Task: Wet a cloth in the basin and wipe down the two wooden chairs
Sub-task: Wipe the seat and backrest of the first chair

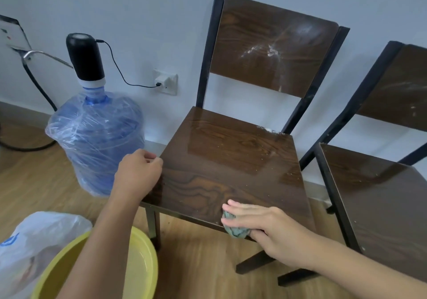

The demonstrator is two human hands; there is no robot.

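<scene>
Right hand [265,227] presses cloth [233,226] on chair [231,160] (left hand [138,171] grip clenched).

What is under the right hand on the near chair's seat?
A crumpled green cloth pokes out beneath the right hand at the front edge of the seat. The palm covers the rest of it, so its full extent is hidden.

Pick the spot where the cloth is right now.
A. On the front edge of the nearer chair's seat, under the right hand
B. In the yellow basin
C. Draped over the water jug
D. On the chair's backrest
A: the right hand presses the cloth on the front edge of the chair seat; the left hand rests on the seat's side edge.
</scene>
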